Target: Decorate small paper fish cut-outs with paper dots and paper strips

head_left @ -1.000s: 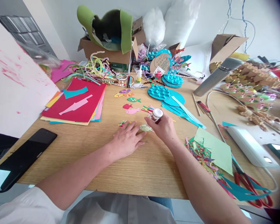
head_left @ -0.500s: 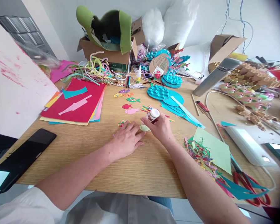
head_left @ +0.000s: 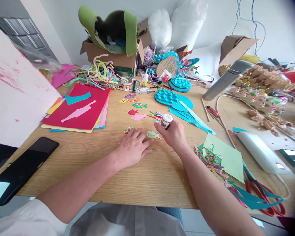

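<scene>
My right hand (head_left: 175, 133) is closed round a small bottle with a white cap (head_left: 166, 120), held just right of a pale green paper fish (head_left: 152, 134). My left hand (head_left: 134, 144) lies flat on the wooden table with its fingers spread, the fingertips beside that fish. Small multicoloured paper bits (head_left: 128, 130) show at the far side of the left fingers, partly covered. Beyond the hands lie a pink paper fish (head_left: 138, 117), a red fish (head_left: 133, 112) and a green spotted fish (head_left: 140, 105). Thin coloured paper strips (head_left: 154, 115) sit behind the bottle.
Stacked coloured paper (head_left: 76, 108) and a black phone (head_left: 24, 167) lie left. Blue paper discs (head_left: 166, 97) are beyond the right hand. Paper scraps (head_left: 208, 160), red-handled scissors (head_left: 263, 196) and a white power strip (head_left: 263, 152) occupy the right. A glue bottle (head_left: 145, 79) stands at the back.
My right hand has moved a little to the right with the bottle, away from the pale green fish, which now shows more fully. My left hand has stayed in place.
</scene>
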The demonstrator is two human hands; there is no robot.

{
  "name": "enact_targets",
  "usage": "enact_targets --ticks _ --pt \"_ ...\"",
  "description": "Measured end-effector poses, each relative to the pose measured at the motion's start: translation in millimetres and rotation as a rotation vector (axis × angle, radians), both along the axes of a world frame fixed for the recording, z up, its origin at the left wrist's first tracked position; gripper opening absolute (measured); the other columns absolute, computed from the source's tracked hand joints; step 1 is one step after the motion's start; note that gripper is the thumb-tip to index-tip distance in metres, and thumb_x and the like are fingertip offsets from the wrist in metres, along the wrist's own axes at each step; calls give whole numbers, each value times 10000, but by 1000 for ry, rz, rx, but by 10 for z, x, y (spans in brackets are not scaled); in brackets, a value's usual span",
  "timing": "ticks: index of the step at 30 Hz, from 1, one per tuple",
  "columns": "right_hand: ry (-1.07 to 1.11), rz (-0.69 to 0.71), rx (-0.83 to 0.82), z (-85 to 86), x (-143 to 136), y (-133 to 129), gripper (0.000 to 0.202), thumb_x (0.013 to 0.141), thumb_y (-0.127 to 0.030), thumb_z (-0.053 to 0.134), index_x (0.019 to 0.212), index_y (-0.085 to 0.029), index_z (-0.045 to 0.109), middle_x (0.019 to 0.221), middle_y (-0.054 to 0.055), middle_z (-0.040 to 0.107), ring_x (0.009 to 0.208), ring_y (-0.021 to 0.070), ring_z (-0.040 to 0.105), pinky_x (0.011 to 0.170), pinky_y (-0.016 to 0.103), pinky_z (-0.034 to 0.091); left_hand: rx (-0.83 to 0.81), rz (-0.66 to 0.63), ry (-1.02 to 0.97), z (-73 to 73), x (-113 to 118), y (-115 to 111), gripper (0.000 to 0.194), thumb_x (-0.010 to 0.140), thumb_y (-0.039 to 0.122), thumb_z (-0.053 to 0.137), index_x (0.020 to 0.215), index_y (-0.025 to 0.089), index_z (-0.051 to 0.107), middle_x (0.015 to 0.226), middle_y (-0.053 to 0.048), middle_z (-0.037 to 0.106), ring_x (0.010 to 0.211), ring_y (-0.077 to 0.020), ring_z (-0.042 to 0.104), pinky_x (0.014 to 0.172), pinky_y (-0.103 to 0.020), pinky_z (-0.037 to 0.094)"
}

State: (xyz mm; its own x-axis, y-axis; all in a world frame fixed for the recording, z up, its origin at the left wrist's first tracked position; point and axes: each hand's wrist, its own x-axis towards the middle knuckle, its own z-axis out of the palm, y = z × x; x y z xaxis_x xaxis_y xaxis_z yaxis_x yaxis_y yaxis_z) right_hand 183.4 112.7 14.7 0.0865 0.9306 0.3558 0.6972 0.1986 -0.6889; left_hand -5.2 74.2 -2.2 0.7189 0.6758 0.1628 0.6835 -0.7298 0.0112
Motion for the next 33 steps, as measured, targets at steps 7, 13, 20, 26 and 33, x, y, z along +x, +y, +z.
enact_targets --ticks 7,13,20,26,33 --pt "9 -16 3 0 0 -1 272 726 -435 631 690 -214 476 629 -3 564 573 145 469 573 277 360 3 -5 2 0 4 5 405 954 430 455 1295 228 541 1278 -106 565 1288 -317 428 1080 -522 310" --pt "0 -18 5 7 6 -4 267 734 -427 624 693 -215 468 638 -6 559 578 145 465 581 279 359 15 -8 2 -15 2 8 408 954 436 452 1295 232 544 1285 -107 561 1282 -322 435 1076 -531 313" --pt "-17 -14 -10 21 11 -14 285 727 -445 615 668 -218 453 604 -6 545 552 142 453 546 274 337 5 -7 6 -5 2 3 409 956 432 449 1298 229 544 1288 -108 559 1288 -321 430 1080 -524 312" --pt "-12 21 -20 19 -6 -27 285 712 -432 614 635 -213 448 595 -11 542 551 134 458 548 266 352 1 -1 19 -6 5 4 412 954 432 458 1310 237 530 1306 -105 548 1301 -319 418 1085 -527 306" --pt "-7 42 -25 -5 -11 -24 275 718 -425 626 650 -208 471 607 -13 549 555 132 458 556 269 364 -4 -5 13 5 2 3 415 952 426 464 1312 231 531 1287 -110 556 1300 -324 418 1082 -523 308"
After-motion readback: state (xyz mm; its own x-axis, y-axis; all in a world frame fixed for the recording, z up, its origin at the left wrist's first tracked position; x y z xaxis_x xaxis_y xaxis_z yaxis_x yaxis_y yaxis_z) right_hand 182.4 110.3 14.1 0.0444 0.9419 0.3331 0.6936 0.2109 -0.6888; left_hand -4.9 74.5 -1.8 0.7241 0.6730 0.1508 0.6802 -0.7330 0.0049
